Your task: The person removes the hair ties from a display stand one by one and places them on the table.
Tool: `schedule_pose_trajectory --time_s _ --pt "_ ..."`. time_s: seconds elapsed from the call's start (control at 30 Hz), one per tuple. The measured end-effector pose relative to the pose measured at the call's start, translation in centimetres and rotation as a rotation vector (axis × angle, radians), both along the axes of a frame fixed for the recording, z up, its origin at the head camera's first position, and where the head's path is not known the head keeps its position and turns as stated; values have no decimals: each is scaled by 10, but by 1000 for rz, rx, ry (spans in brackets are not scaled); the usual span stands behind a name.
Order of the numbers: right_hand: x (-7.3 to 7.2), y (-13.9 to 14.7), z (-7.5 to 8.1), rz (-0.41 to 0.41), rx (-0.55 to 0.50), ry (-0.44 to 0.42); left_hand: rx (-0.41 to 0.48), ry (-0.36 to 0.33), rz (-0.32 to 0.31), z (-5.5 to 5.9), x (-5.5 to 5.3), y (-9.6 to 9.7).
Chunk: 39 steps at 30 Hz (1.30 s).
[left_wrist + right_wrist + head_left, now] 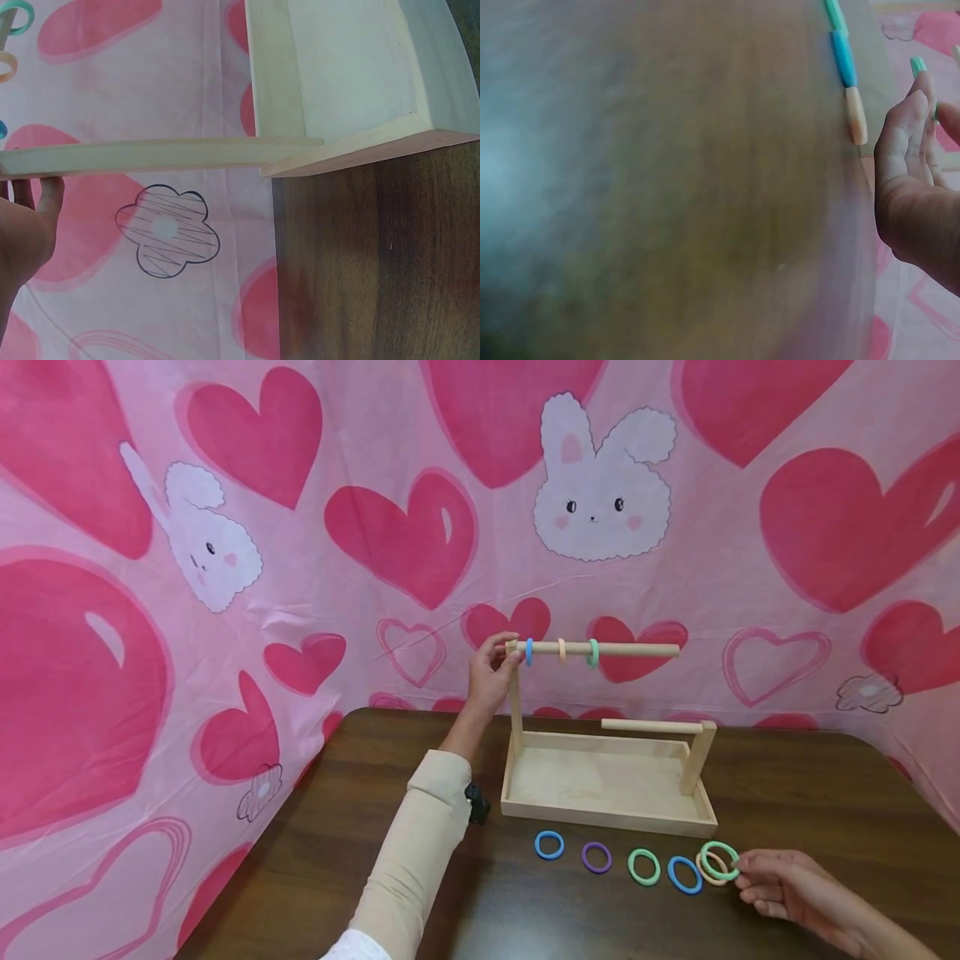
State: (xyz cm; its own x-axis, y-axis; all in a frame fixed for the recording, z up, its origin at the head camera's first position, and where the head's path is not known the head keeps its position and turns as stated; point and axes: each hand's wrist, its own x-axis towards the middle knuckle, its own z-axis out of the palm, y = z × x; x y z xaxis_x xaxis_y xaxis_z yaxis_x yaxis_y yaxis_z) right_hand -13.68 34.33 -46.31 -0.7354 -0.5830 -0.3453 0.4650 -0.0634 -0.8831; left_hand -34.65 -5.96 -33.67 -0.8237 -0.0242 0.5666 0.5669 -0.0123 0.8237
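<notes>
L hand (492,672) pinches top of tall post (516,710) at wooden stand's (607,819) L end, thumb & fingers either side, prob. to steady it; hung blue ring (529,652), hung peach ring (562,650) & hung green ring (593,653) spaced apart on stand's upper rod (637,650), whose R end is free, prob. for threading; in front of stand, loose blue ring (550,858), purple ring (597,871), loose green ring (645,882), second blue ring (671,870), loose peach ring (699,865) lie in a row on table (510,902), prob. for easy pickup; R hand (787,889), off stand's front R corner, pinches held green ring (717,844) by its edge, prob. to leave the hole clear; ring's raised off table, overlapping loose peach ring in head view
</notes>
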Motion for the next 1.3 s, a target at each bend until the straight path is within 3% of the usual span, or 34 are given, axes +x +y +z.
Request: schedule_pose_trajectory --time_s 0.53,0.9,1.3 --pt "12 -3 -13 160 55 35 -2 -14 -4 1 0 0" --pt "15 -7 -14 133 175 83 -5 -19 6 1 2 -1" --pt "18 -9 -11 169 168 146 -1 6 5 1 1 0"
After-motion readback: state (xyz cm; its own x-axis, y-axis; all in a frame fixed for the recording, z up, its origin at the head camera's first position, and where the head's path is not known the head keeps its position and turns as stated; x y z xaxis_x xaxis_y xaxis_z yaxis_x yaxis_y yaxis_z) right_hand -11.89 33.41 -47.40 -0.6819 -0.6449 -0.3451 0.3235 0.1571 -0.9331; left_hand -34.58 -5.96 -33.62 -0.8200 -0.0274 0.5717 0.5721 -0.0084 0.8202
